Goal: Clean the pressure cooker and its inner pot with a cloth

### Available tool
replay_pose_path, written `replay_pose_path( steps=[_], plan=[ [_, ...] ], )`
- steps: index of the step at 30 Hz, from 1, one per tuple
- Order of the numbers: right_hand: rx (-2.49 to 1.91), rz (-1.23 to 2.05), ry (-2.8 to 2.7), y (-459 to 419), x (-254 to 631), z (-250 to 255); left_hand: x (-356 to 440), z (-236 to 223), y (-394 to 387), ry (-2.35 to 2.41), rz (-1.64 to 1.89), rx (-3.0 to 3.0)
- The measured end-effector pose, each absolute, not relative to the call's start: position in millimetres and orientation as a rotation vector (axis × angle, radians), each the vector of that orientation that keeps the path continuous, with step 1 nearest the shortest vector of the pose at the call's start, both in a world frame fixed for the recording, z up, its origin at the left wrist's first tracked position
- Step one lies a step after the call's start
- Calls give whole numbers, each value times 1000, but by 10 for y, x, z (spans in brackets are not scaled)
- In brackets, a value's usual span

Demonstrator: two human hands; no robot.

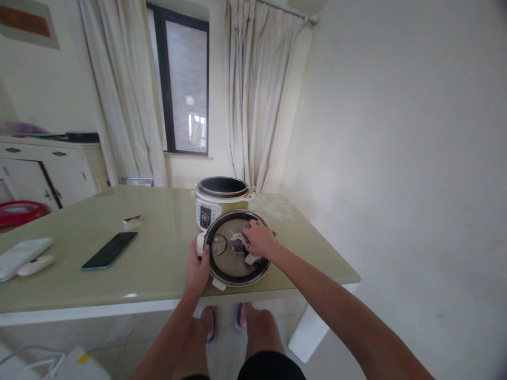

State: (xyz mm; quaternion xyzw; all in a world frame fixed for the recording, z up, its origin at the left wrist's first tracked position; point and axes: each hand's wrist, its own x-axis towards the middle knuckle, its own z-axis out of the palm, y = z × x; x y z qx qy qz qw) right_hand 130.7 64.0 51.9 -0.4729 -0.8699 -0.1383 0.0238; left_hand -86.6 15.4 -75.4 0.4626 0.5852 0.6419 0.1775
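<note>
A round metal lid [225, 261] with a black sealing ring is tilted so that its inner side faces me. My left hand [198, 268] grips the lid at its white side piece, thumb over the rim. Bunched under the fingers of my right hand [260, 238] is a grey and whitish cloth [238, 243], pressed against the lid's inner face. Just behind the lid stands a white electric pressure cooker [209, 206] with its top uncovered and a dark inner pot; the lid hides part of its front.
The pale green table [166, 221] also holds a dark phone [111, 250], a small whitish packet [132, 222] and white objects [24, 256] at the left. A white wall [396, 158] rises on the right. One table leg [309, 333] shows beneath the front edge.
</note>
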Motion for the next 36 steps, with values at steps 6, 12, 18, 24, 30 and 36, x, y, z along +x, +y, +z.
replay_pose_path(
  steps=[6,12,18,24,30,36],
  plan=[
    [-1485,-520,-2640,554,1219,483,-867,-769,164,1650,1806,1285],
    [-1130,-624,-2822,523,1003,498,-880,-743,150,1645,1784,1314],
    [-1041,-690,-2718,638,764,488,-875,-737,136,1647,1785,1302],
    [-1154,-699,-2643,821,1007,533,-874,-756,133,1700,1779,1304],
    [-1211,-657,-2686,792,1260,509,-868,-755,148,1687,1806,1314],
    [-1291,-515,-2764,684,1351,526,-877,-763,138,1691,1820,1319]
  ],
)
